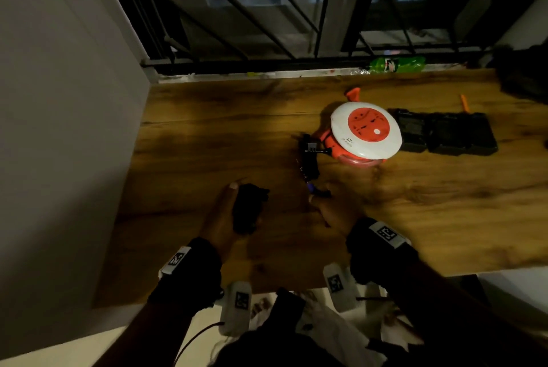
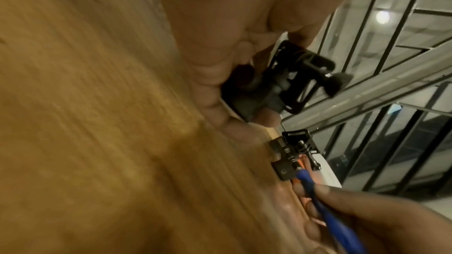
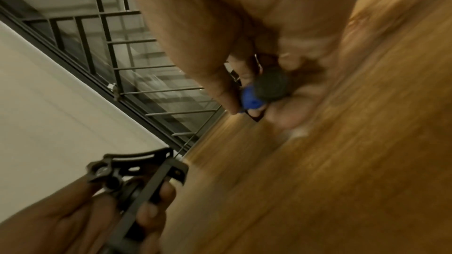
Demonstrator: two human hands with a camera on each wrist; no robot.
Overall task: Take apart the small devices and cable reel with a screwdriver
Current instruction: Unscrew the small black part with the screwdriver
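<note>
Left hand (image 1: 225, 218) is gripping a small black device (image 1: 247, 208) over the worktop (image 1: 207, 129) in the head view, while the right hand (image 1: 332, 212) is closing round a blue-handled screwdriver (image 1: 310, 188); the orange-and-white cable reel (image 1: 366, 133) is lying at one o'clock, its logo unreadable.

From the left wrist, fingers (image 2: 215, 92) are curling round the device, a second black mount (image 2: 293, 154) sitting at five o'clock.

From the right wrist, the screwdriver's black cap (image 3: 271, 86) is showing. Motion blur is suggesting movement; the tip could slip off a screw.
</note>
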